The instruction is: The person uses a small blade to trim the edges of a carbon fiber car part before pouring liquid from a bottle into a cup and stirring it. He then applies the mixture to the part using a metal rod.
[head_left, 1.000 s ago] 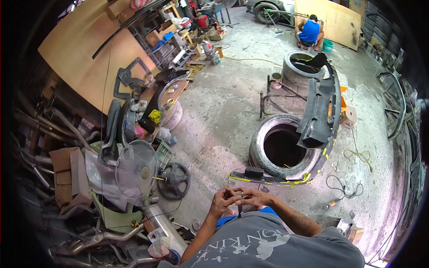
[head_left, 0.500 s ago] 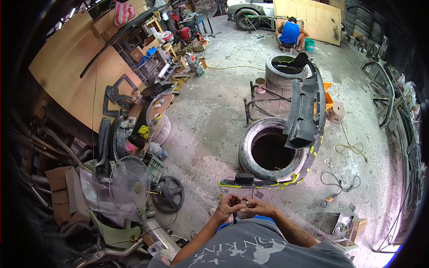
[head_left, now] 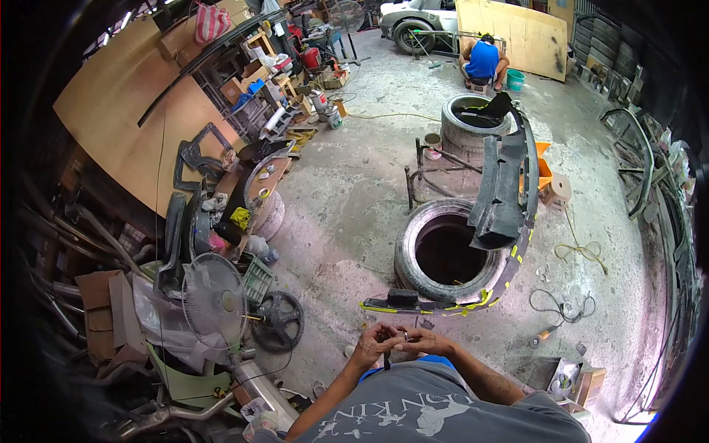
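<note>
My left hand (head_left: 375, 344) and my right hand (head_left: 425, 341) are held together in front of my waist, fingertips meeting. Both are closed, the fingers bent in a pinch. A small shiny piece (head_left: 404, 335) shows between them, too small to name. A thin dark strip (head_left: 387, 359) hangs below my left fingers. Just beyond the hands lies a long black bumper piece (head_left: 436, 303) with yellow tape along its edge, curving around a tire (head_left: 408, 251).
A standing fan (head_left: 214, 299) and a steering wheel (head_left: 278, 322) are to the left. A corded power tool (head_left: 545, 334) lies on the floor at right. Farther off are a second tire (head_left: 459, 136), a metal stand (head_left: 413, 184) and a crouching person (head_left: 484, 60) beside a green bucket (head_left: 515, 79).
The view has shifted slightly, so the surroundings sit a little lower and to the right. My hands stay together in nearly the same pose.
</note>
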Action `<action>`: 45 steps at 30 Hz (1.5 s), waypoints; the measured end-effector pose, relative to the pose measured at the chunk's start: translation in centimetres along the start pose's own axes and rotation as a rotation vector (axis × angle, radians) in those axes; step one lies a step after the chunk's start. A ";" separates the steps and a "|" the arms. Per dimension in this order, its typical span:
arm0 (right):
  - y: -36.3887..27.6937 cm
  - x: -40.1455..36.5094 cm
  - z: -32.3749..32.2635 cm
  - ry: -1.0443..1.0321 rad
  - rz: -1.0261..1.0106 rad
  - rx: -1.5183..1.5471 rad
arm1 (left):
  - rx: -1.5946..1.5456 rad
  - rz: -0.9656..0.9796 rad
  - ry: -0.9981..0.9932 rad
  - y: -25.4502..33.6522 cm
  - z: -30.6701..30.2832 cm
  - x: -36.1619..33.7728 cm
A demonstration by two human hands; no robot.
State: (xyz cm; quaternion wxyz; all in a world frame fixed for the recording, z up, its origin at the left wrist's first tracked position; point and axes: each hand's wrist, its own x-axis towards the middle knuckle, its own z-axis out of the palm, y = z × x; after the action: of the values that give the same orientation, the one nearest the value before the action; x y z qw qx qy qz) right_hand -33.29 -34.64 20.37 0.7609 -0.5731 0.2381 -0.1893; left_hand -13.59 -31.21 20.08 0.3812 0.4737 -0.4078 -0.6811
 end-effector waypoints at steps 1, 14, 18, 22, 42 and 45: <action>0.0 0.1 0.0 0.000 -0.006 0.013 | 0.029 0.008 0.007 -0.3 -0.2 0.0; -0.1 0.3 0.0 -0.029 -0.009 -0.032 | 0.075 0.002 0.039 0.1 -0.2 -0.4; -0.1 0.1 0.0 -0.032 0.004 -0.021 | 0.040 0.029 0.044 0.7 0.4 -0.4; 0.5 -0.1 -0.2 -0.012 0.015 -0.028 | 0.060 0.029 0.031 0.4 0.3 -0.1; 0.7 0.3 -0.4 0.011 -0.023 0.025 | 0.091 0.129 0.007 0.9 0.6 0.0; 0.3 0.4 -0.2 0.008 -0.026 0.043 | 0.028 0.078 0.016 1.2 0.6 -0.1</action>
State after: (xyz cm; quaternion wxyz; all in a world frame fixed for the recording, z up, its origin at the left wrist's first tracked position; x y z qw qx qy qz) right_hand -33.12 -34.95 20.02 0.7695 -0.5589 0.2297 -0.2065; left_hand -13.94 -31.46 21.30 0.4041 0.4684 -0.4324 -0.6560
